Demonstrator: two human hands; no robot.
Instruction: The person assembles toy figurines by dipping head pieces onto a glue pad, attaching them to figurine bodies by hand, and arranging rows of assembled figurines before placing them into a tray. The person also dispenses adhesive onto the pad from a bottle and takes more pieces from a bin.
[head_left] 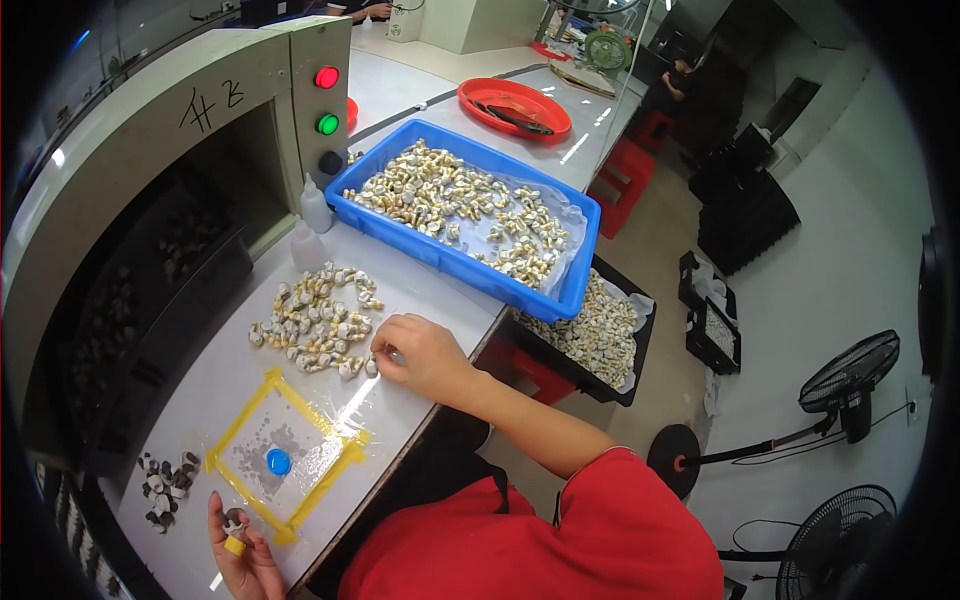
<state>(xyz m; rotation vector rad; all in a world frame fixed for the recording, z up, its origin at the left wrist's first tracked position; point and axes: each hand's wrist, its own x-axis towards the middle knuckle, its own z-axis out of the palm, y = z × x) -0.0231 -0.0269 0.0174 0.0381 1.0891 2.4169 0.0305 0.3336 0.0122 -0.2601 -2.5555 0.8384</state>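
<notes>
My right hand (428, 358) is at the near right edge of a loose pile of small cream-and-grey pieces (318, 318) on the white table. Its fingertips are pinched together over a small grey piece, partly hidden by the fingers. At the lower left, my left hand (243, 560) is turned palm up, holding a small dark-and-white piece (235, 520) between thumb and fingers. A yellow band (235, 546) shows at that hand. Between the hands lies a square of yellow tape (240, 425) on clear film, with a blue round cap (278, 461) and wet-looking spots inside.
A small heap of dark-and-white pieces (165, 490) lies left of the square. Two white squeeze bottles (314, 208) stand by the arched machine (245, 75) with its lit buttons. Behind is a blue tray (425, 255) of pieces; a black crate (640, 350) sits lower right of it.
</notes>
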